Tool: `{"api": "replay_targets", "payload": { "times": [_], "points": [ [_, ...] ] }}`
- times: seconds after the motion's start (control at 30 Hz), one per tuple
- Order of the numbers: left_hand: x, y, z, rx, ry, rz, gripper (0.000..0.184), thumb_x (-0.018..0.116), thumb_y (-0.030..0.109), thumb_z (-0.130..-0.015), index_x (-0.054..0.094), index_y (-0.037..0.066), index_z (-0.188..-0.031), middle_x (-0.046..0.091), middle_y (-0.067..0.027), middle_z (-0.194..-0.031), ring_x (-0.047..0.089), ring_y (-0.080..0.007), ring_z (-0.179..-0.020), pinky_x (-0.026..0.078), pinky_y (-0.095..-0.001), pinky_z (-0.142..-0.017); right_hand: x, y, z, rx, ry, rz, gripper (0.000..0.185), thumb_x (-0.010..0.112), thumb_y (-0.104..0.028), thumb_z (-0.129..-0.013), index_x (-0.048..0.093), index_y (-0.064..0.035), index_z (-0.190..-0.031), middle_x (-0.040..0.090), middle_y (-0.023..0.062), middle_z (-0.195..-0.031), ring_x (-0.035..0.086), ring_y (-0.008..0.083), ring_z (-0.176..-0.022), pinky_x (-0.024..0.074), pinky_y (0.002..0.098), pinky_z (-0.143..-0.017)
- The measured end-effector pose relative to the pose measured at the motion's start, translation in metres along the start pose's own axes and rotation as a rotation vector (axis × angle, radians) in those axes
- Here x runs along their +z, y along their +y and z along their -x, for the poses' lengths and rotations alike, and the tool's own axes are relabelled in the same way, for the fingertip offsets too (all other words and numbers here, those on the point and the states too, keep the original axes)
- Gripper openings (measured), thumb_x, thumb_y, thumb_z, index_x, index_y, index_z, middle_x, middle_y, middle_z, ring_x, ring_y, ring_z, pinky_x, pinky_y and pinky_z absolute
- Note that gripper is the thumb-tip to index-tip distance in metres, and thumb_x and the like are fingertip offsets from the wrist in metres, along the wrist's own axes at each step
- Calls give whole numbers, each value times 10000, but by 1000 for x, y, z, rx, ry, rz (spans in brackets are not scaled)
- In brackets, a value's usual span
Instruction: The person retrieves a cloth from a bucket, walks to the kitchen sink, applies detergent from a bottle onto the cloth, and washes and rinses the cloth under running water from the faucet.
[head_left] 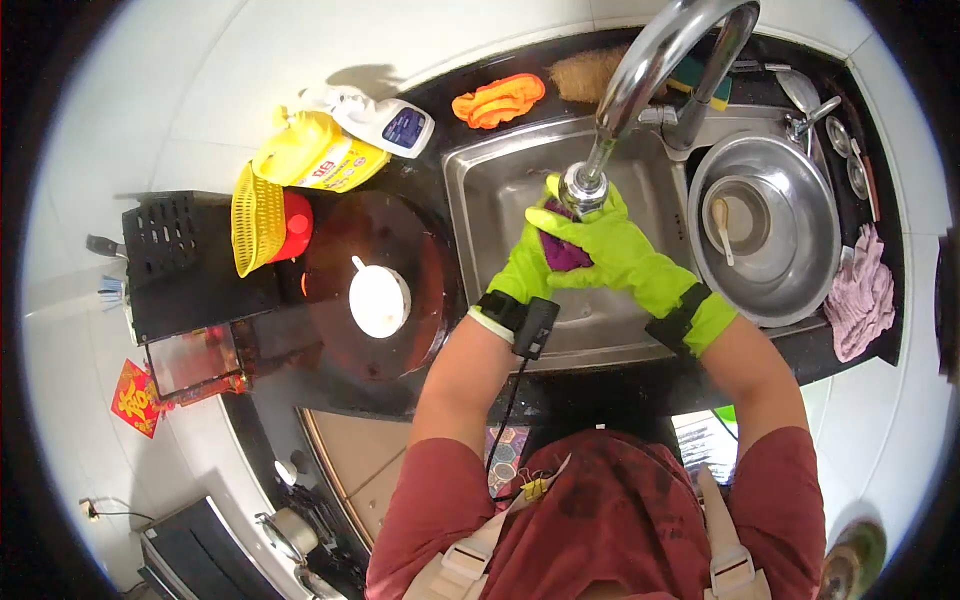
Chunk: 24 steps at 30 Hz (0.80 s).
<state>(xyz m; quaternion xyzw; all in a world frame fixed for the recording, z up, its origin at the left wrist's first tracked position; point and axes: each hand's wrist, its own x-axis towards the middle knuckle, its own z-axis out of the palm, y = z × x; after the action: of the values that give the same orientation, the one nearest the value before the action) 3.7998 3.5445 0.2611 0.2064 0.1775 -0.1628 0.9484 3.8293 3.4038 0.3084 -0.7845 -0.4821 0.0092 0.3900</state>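
Both my hands wear lime-green rubber gloves and meet over the steel sink (470,215), just below the faucet (620,100). Between them is a crumpled purple cloth (565,252). My left hand (527,268) grips it from the left side, its fingers partly hidden. My right hand (625,250) closes over it from the right, with the fingers curled across the top. The faucet's spout covers part of the gloves, and I cannot make out whether water runs.
A large steel basin (800,270) holds a smaller bowl (765,215) with a spoon (722,230). On the left are a white cup (380,302), a yellow basket (255,220) and detergent bottles (325,155). An orange cloth (498,101) lies behind the sink, a pink cloth (862,295) at right.
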Motion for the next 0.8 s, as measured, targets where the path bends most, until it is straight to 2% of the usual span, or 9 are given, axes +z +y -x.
{"api": "replay_targets", "payload": {
  "times": [0.07,0.17,0.2,0.27,0.47,0.53,0.7,0.77,0.8],
  "points": [
    [-51,-20,-28,-30,-52,-59,685,409,685,-854,544,103,-1190,598,-90,-1145,593,-252,-999,496,-430,-869,6,10,-3,-16,42,-12,700,796,-239,-657,524,-230,-1301,483,98,-1342,428,310,-1240,262,440,-1066],
    [-37,-27,-23,66,56,-106,586,439,610,-875,560,105,-1148,605,-87,-1105,593,-239,-976,499,-410,-845,28,23,-5,230,232,-480,381,740,-332,-719,648,-94,-1002,610,163,-1050,553,354,-1008,434,419,-881],
    [-32,-30,-21,101,91,-118,553,449,584,-882,565,105,-1134,607,-86,-1091,593,-235,-969,500,-403,-837,38,30,-3,228,226,-479,381,740,-332,-719,648,-94,-1002,610,163,-1050,553,354,-1008,434,419,-881],
    [-26,-37,-23,168,158,-143,488,469,534,-896,576,107,-1105,612,-84,-1065,593,-227,-954,501,-389,-822,66,47,0,618,305,-457,379,731,-300,-744,622,-63,-1020,604,192,-999,568,349,-972,453,402,-853],
    [-23,-42,-42,367,390,-86,384,500,450,-908,609,96,-1010,633,-64,-933,602,-224,-871,502,-398,-741,84,41,-11,849,819,-469,354,577,-336,-877,603,-42,-1072,629,113,-991,593,221,-804,461,374,-672],
    [-38,-40,-44,515,462,-586,368,419,410,-965,587,90,-1034,644,-33,-923,618,-190,-795,504,-351,-711,67,33,-17,1027,890,-1052,302,551,-309,-900,630,-57,-1048,633,88,-959,588,172,-828,467,327,-690],
    [-10,-16,-1,448,606,-1005,424,503,415,-930,611,9,-994,649,-114,-903,615,-263,-803,463,-384,-704,85,55,3,712,602,-637,327,536,-346,-913,641,-60,-1033,641,39,-882,584,134,-765,476,296,-696],
    [-28,-3,5,386,596,-1548,417,529,428,-923,616,32,-1021,659,-97,-931,622,-229,-824,481,-374,-697,77,47,-5,779,697,-1287,322,521,-332,-919,630,-63,-1060,650,47,-940,613,147,-845,489,304,-745],
    [-33,3,7,391,594,-1551,417,529,428,-923,616,32,-1021,659,-97,-931,622,-229,-824,481,-374,-697,70,42,-7,774,700,-1288,322,521,-332,-919,630,-63,-1060,650,47,-940,613,147,-845,489,304,-745]
  ]
}}
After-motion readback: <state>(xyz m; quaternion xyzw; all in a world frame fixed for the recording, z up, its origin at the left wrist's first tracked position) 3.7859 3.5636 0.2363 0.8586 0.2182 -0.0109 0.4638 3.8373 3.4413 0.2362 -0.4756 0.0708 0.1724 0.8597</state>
